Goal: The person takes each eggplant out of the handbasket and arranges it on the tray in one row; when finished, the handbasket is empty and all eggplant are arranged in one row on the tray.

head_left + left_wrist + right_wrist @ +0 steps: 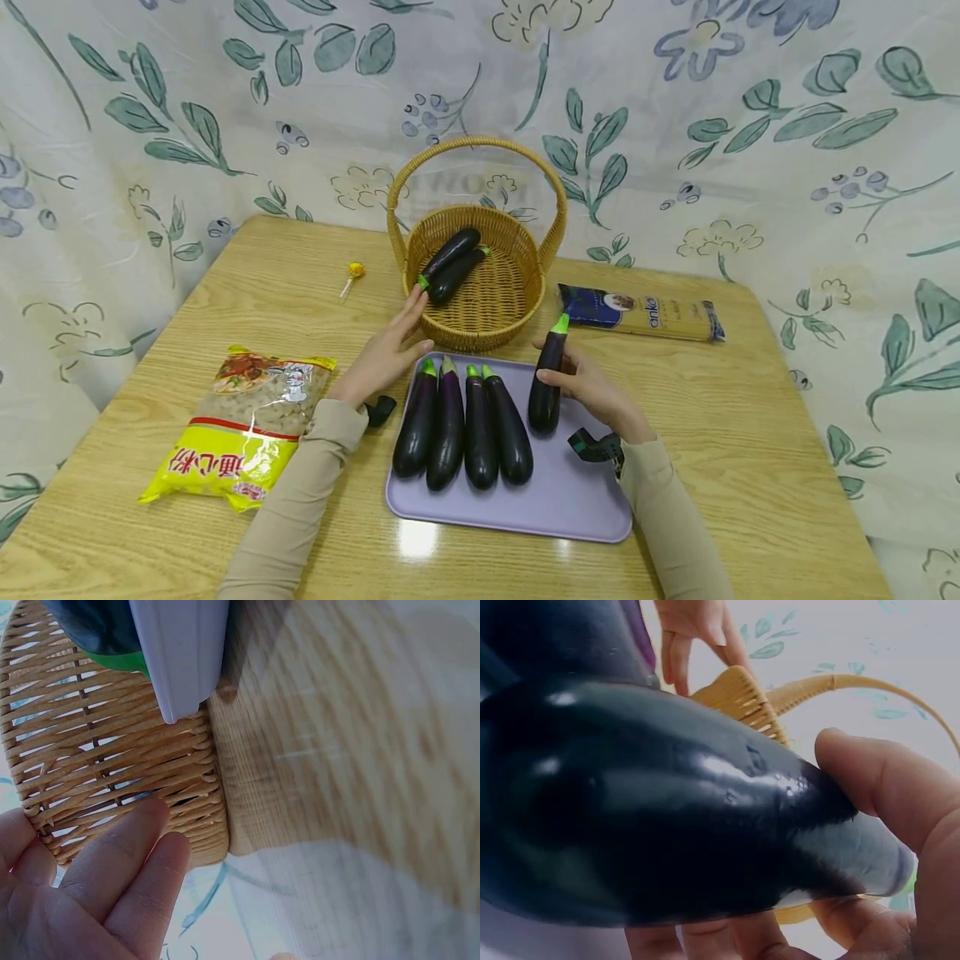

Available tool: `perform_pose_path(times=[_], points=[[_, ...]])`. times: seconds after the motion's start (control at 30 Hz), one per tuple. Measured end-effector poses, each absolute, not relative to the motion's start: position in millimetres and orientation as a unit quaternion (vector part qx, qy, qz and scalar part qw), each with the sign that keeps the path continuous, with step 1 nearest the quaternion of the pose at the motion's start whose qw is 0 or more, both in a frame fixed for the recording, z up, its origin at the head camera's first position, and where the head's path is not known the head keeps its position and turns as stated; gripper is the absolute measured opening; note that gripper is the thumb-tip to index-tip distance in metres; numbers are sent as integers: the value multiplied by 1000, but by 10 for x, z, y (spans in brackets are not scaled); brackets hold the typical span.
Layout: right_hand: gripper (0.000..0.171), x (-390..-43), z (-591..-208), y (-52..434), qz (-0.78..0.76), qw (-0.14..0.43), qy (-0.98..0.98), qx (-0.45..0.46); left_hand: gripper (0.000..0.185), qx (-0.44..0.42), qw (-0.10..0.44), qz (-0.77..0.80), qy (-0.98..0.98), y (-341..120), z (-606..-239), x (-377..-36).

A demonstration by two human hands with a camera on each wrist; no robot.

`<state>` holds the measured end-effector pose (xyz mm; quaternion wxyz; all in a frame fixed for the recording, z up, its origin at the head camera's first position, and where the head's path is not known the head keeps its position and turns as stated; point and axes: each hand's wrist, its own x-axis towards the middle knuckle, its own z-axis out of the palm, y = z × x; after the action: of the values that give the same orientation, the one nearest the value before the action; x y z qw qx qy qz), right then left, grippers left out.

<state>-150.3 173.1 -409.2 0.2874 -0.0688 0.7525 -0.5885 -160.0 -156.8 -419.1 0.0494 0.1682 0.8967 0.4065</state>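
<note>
We see the right hand (pixel 592 387) gripping one eggplant (pixel 547 383) upright over the lavender tray (pixel 525 500), at about 3 o'clock of the row lying there; in the right wrist view its green cap is nearly cut off. That row counts four eggplants (pixel 465 421), and two more (pixel 452 262) lie in the wicker basket (pixel 517 292) at 12 o'clock, so seven in all. The left hand (pixel 390 350) rests with straight fingers on the basket's near wall, holding nothing. On the desk (pixel 750 400) lie one macaroni bag (pixel 243 425) at 9 o'clock, one spaghetti packet (pixel 645 312) and one lollipop (pixel 352 273), too small to read.
</note>
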Motion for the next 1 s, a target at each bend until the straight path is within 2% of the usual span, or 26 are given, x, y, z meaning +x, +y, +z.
perform_pose_path(times=[0.43,0.67,1.0], points=[[65,-1351,-4158,1750,-571,301,762,-50,73,170,50,401,899,-1574,-4172,-1592],[73,-1281,-4198,1775,-563,321,758,-74,73,170,50,399,900,-1575,-4168,-1587],[73,-1230,-4182,1788,-555,323,762,-85,73,171,50,399,899,-1572,-4189,-1595]])
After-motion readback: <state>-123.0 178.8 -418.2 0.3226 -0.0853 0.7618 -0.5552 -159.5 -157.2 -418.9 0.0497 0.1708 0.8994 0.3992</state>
